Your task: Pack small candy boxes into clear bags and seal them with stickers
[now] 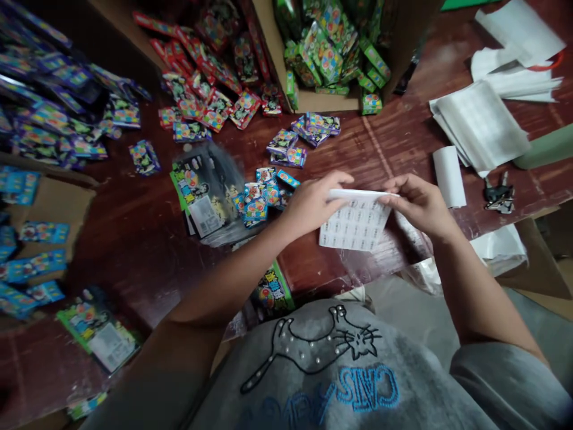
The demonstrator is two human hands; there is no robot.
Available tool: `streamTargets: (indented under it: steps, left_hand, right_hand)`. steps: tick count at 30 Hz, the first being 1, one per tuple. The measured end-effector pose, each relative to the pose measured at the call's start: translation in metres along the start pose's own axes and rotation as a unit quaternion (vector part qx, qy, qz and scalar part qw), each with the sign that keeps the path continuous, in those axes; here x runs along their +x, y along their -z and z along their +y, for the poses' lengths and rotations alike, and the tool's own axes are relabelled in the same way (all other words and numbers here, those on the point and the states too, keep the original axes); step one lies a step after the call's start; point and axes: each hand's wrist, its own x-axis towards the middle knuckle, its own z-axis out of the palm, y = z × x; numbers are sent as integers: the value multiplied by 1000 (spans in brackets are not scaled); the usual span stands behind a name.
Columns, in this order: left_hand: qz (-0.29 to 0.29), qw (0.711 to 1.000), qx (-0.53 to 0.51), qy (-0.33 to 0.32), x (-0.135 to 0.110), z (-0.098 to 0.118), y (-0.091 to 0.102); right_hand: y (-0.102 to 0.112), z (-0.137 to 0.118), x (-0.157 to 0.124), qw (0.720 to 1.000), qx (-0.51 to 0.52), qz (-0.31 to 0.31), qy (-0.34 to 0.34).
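Note:
Between my two hands is a white sticker sheet [356,226] printed with rows of small round labels, its upper edge folded or stacked. My left hand [316,200] pinches its upper left part between thumb and fingers. At the upper right corner, my right hand [418,200] grips the edge with thumb and fingertips. Just left of my left hand lie small blue candy packets [257,200]. Beside them is a clear plastic bag [226,173] with a green and black printed card [190,185].
Purple packets [58,101] are heaped at the left, red packets [215,89] and green packets [331,51] in cartons at the back. Several purple packets [282,142] lie mid-table. To the right are paper stacks [486,122], a white roll [449,176] and keys [500,194].

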Motion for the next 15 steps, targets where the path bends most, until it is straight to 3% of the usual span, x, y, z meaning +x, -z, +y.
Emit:
streamTargets:
  steps: [7, 11, 15]
  left_hand:
    - [-36, 981, -173, 85, -11, 1, 0]
    - [21, 961, -255, 106, -18, -4, -9]
    - [77, 961, -235, 121, -24, -5, -16]
  right_hand:
    - [-7, -10, -19, 995, 90, 40, -27]
    - [-12, -10, -15, 989, 121, 5, -90]
    - [-20, -7, -12, 994, 88, 39, -57]
